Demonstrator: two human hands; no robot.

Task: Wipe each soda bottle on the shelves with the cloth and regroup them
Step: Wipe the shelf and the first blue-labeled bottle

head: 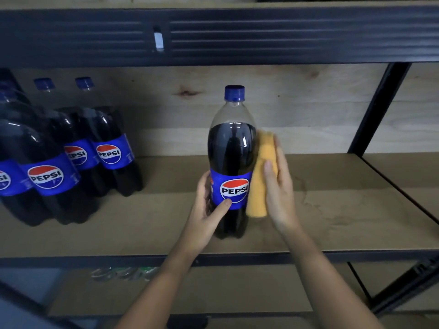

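Observation:
A tall Pepsi bottle (pixel 231 143) with a blue cap and blue label stands upright on the wooden shelf (pixel 320 210), apart from the others. My left hand (pixel 205 207) grips its lower left side, thumb on the label. My right hand (pixel 279 186) presses a folded orange cloth (pixel 261 176) against the bottle's right side, fingers fairly straight and the thumb lying over the cloth. A group of several Pepsi bottles (pixel 54 162) stands together at the left of the same shelf.
A dark metal shelf beam (pixel 237 34) runs overhead and a black upright post (pixel 377 108) stands at the right. A lower shelf (pixel 166 290) shows below the front rail, with faint clear bottles (pixel 123 273) on it.

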